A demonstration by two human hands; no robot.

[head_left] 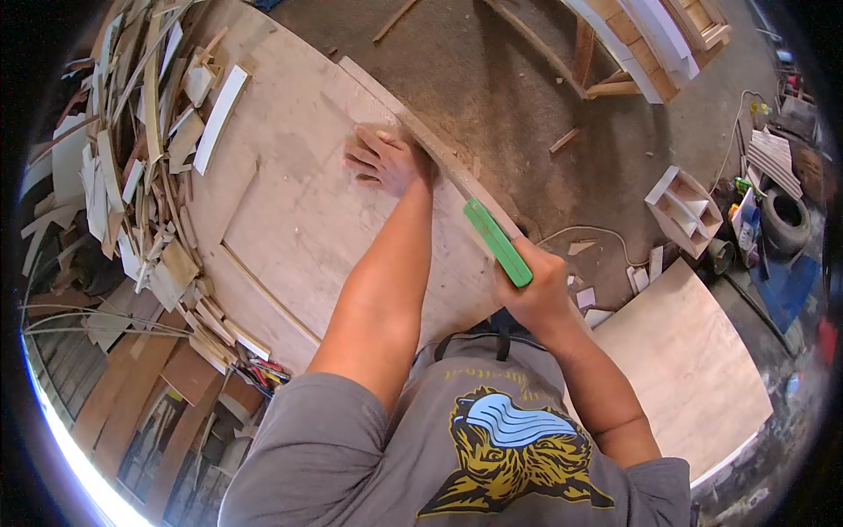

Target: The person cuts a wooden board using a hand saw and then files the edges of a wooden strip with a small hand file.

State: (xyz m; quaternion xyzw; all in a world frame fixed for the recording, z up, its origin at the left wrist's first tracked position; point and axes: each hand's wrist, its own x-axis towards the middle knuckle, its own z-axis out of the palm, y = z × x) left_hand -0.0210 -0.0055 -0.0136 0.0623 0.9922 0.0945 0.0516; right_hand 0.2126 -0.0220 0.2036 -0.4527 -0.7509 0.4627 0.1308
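Note:
My left hand (386,161) lies with its fingers spread on a large wooden board (299,176), close to the board's far edge. Along that edge runs a long narrow wooden strip (413,123). My right hand (537,285) is wrapped round the rear end of a long, narrow green tool (493,237) with a flat top. The tool's front end is beside the near part of the strip. Its underside is hidden, so I cannot tell its exact kind or whether it touches the wood.
Wood offcuts (171,263) are heaped along the board's left side, including a white strip (221,119). A curved wooden frame (654,44) stands at the upper right. A small open wooden box (683,211), a tire (784,221) and another sheet (694,351) lie right.

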